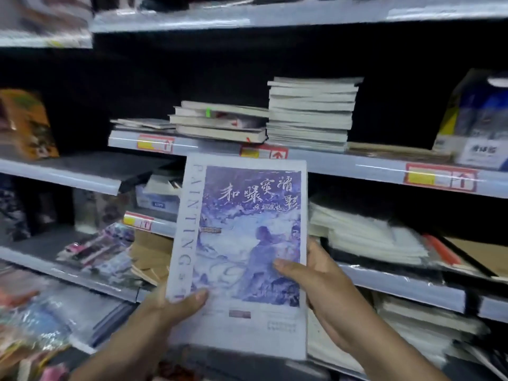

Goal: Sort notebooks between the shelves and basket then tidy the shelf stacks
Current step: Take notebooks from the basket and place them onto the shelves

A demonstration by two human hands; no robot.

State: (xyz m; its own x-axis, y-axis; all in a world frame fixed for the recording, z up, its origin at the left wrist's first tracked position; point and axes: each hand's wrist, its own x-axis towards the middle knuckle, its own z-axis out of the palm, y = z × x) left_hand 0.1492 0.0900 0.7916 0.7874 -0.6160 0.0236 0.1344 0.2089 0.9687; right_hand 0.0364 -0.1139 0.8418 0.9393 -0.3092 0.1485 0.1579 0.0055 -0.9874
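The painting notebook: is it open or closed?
Closed: the painting notebook shows its whole front cover, gripped by the left hand and right hand.

Grey shop shelving (384, 167), dark back panel (165, 78), red-yellow price tags (439, 177)

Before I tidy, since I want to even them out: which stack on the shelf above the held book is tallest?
The right-hand stack, pale pages; clearly higher than the two beside it.

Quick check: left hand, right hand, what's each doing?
Left hand: holding the painting notebook at its lower left edge.
Right hand: holding the same notebook's right edge.
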